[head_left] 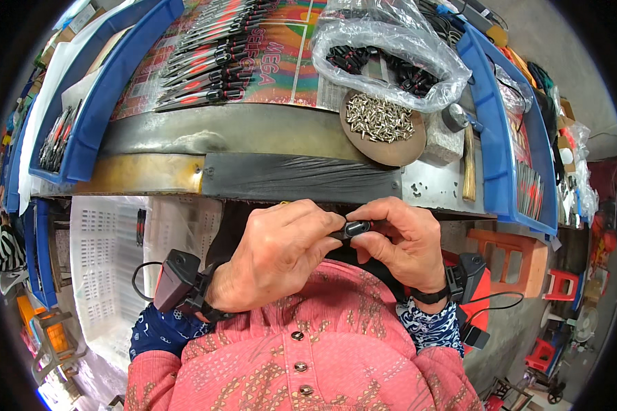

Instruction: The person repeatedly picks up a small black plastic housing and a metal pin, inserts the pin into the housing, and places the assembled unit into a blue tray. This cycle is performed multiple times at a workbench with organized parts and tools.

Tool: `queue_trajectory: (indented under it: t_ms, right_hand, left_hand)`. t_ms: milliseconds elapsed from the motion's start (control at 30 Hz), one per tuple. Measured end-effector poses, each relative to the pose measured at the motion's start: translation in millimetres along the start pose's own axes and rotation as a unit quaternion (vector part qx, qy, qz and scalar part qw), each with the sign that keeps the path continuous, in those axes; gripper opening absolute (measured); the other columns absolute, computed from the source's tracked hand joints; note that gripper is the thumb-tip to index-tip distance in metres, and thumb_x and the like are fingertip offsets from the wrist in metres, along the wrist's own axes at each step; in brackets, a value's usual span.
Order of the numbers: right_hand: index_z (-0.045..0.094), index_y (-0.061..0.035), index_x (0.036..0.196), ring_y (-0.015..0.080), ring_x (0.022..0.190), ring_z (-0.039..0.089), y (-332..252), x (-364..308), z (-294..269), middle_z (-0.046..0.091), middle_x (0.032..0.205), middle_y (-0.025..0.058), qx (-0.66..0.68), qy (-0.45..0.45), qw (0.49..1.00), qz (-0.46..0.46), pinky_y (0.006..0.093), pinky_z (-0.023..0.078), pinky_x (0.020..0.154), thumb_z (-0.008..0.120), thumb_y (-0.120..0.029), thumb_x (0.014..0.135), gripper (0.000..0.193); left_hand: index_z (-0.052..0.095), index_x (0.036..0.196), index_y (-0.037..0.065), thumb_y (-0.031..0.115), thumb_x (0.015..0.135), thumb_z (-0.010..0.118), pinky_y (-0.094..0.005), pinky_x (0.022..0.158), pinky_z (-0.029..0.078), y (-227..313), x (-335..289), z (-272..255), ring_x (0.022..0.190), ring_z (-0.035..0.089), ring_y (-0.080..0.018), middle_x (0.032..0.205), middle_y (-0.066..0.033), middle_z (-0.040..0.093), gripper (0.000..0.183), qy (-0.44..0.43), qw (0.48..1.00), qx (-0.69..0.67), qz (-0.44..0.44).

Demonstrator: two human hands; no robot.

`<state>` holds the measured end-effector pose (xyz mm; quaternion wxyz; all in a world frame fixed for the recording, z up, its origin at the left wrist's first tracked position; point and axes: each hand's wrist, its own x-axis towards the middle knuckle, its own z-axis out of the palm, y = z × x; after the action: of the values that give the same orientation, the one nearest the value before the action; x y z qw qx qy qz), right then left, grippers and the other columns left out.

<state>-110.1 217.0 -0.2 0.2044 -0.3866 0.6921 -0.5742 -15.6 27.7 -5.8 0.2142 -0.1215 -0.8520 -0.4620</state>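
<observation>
In front of my chest, just off the workbench's near edge, I hold a small black oval-ended part (356, 229) between both hands. My left hand (277, 248) is closed, with its thumb and fingertips pinching the part's left side. The thumb and index finger of my right hand (401, 236) pinch its right end, the other fingers curled in. My fingers hide much of the part, so its full shape does not show. Beyond my hands, a brown dish (370, 148) holds a heap of small silver metal pins.
A clear plastic bag (442, 72) holds black parts. Slim black-and-red pointed pieces (209, 68) lie in a row. Blue bins flank the bench, left (92, 130) and right (504, 133). A wooden-handled hammer (469, 164) rests beside a metal block (440, 140). A white crate (106, 267) stands below left.
</observation>
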Motion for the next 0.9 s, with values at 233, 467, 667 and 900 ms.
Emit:
queue_trajectory:
  t_ms: [233, 467, 667, 900]
  right_hand:
    - [0.066, 0.0044, 0.103, 0.0133, 0.068, 0.067, 7, -7, 11, 0.068, 0.090, 0.0109, -0.048, 0.043, 0.998, -0.019, 0.0247, 0.053, 0.059, 0.073, -0.007, 0.086, 0.022]
    - [0.066, 0.0056, 0.104, 0.0096, 0.063, 0.065, 3, -11, 12, 0.068, 0.090, 0.0090, 0.007, 0.035, 0.999, 0.001, 0.0227, 0.051, 0.055, 0.070, -0.005, 0.088, 0.020]
    - [0.067, 0.0045, 0.102, 0.0109, 0.061, 0.065, 5, -11, 11, 0.067, 0.082, 0.0087, -0.024, 0.010, 0.999, -0.020, 0.0235, 0.050, 0.053, 0.070, -0.005, 0.088, 0.018]
    - [0.069, 0.0048, 0.101, 0.0139, 0.062, 0.069, 7, -10, 7, 0.070, 0.079, 0.0099, -0.033, -0.027, 0.999, -0.033, 0.0232, 0.053, 0.054, 0.070, -0.001, 0.086, 0.016]
  left_hand:
    - [0.067, 0.094, 0.000, -0.001, 0.070, 0.075, -0.0346, 0.058, 0.051, -2, -6, 3, 0.067, 0.065, -0.0286, 0.079, -0.0133, 0.066, 0.026, 0.003, 1.000, 0.021, 0.005]
    - [0.068, 0.093, 0.003, 0.002, 0.069, 0.078, -0.0327, 0.056, 0.051, -2, -11, 1, 0.064, 0.065, -0.0267, 0.076, -0.0109, 0.066, 0.026, 0.012, 0.999, 0.036, 0.004]
    - [0.064, 0.093, 0.001, 0.004, 0.071, 0.077, -0.0365, 0.058, 0.050, -3, -16, 2, 0.066, 0.062, -0.0284, 0.075, -0.0108, 0.061, 0.026, 0.006, 0.999, 0.042, 0.024]
    - [0.067, 0.091, 0.002, 0.003, 0.070, 0.077, -0.0341, 0.057, 0.050, -1, -20, 3, 0.065, 0.064, -0.0276, 0.076, -0.0114, 0.065, 0.023, -0.007, 0.999, 0.049, 0.022]
